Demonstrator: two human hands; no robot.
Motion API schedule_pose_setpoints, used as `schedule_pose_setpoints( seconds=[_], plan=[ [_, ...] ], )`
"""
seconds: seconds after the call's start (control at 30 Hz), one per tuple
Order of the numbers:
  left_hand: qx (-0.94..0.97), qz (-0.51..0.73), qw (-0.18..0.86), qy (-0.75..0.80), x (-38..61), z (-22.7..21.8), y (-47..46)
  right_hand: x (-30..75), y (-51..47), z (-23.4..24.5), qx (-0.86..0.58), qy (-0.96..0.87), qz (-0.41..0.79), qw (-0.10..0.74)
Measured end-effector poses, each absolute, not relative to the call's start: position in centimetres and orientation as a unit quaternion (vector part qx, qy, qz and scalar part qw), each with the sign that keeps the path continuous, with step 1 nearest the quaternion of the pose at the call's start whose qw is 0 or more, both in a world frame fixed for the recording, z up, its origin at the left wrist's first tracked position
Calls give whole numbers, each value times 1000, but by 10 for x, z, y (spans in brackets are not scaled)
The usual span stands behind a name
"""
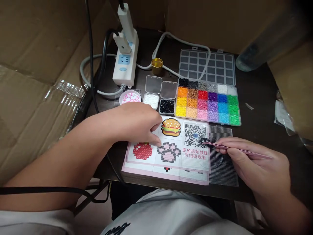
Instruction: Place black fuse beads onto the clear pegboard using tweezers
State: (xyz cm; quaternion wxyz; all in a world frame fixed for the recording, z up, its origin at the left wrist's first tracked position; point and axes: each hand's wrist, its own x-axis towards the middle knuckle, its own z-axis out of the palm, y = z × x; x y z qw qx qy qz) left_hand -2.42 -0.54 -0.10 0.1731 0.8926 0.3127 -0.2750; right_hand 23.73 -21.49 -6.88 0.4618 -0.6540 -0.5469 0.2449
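My right hand (pixel 259 163) grips a pair of pink tweezers (pixel 241 150), pointing left. Their tips meet a small cluster of black beads (pixel 203 140) on a clear pegboard (pixel 223 156). My left hand (pixel 137 122) rests over printed pattern sheets (pixel 146 165), thumb apart from the curled index finger, holding nothing visible; its other fingers are hidden. The sheets show a burger, a pink paw, a red fruit and a QR code. Just beyond are a small box of white beads (pixel 151 101), a box of black beads (pixel 167 106) and a dish of pink and white beads (pixel 129 97).
An open compartment box of coloured beads (pixel 207 102) stands behind the sheets, its lid (pixel 207 67) laid back. A gold cup (pixel 156 66), a white power strip (pixel 125 62) and looping cables are farther back. Cardboard walls (pixel 44 42) enclose the dark table (pixel 259 130).
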Motion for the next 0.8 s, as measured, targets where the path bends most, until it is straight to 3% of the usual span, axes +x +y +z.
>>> schedule_pose_setpoints(
  seconds=[0.8],
  plan=[
    [880,-269,156,359,-20,-6,-2,231,-197,-58,-626,-572,249,468]
  ],
)
